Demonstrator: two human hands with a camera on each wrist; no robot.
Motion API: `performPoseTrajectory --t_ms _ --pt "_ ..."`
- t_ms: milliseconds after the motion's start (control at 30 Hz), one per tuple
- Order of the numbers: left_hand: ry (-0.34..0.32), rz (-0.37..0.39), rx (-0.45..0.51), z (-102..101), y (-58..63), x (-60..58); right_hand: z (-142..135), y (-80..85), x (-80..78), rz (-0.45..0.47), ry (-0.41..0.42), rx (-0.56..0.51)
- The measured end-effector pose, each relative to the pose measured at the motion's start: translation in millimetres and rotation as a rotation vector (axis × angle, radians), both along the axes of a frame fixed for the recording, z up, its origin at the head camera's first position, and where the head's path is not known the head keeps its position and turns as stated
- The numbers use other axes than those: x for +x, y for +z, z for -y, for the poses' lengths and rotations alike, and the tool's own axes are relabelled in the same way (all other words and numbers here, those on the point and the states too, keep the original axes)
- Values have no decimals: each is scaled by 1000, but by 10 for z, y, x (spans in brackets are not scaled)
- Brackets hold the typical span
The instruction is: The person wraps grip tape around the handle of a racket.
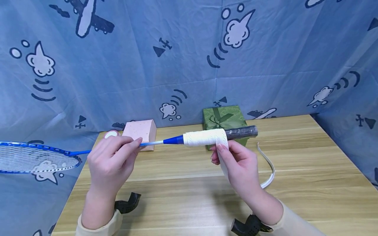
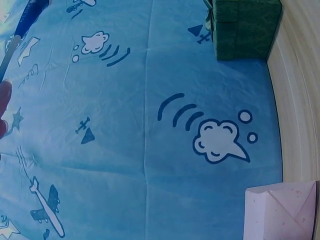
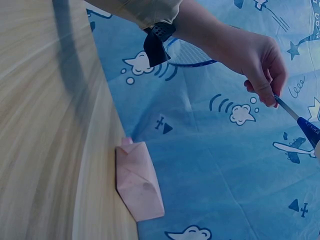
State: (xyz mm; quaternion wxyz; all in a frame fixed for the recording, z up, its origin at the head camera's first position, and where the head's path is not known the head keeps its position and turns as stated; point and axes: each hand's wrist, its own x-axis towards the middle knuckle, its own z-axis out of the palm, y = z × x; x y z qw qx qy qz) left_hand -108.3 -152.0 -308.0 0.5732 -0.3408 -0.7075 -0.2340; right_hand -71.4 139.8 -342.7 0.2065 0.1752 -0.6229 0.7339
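A blue badminton racket (image 1: 173, 140) is held level above the table, its strung head at the far left. My left hand (image 1: 113, 159) pinches the thin shaft between thumb and fingers; the right wrist view shows the same left hand (image 3: 260, 67) on the shaft. White perforated grip tape (image 1: 203, 137) covers the handle from the blue cone to past its middle, and the dark handle end (image 1: 242, 132) is bare. My right hand (image 1: 240, 164) pinches the loose tape strip just below the handle. In the left wrist view only fingertips (image 2: 4, 100) and part of the racket show.
On the wooden table (image 1: 183, 190), a pink box (image 1: 140, 129) stands at the back left, a green box with a bow (image 1: 225, 117) at the back centre. A narrow white strip (image 1: 269, 164) curls beside my right forearm. Blue patterned cloth (image 1: 183, 59) hangs behind.
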Motion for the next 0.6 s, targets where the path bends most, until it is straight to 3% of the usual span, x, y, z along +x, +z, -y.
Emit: performPoseTrajectory --t_ms 600 --pt "34 31 -46 44 -23 13 0 -7 -13 -26 -16 4"
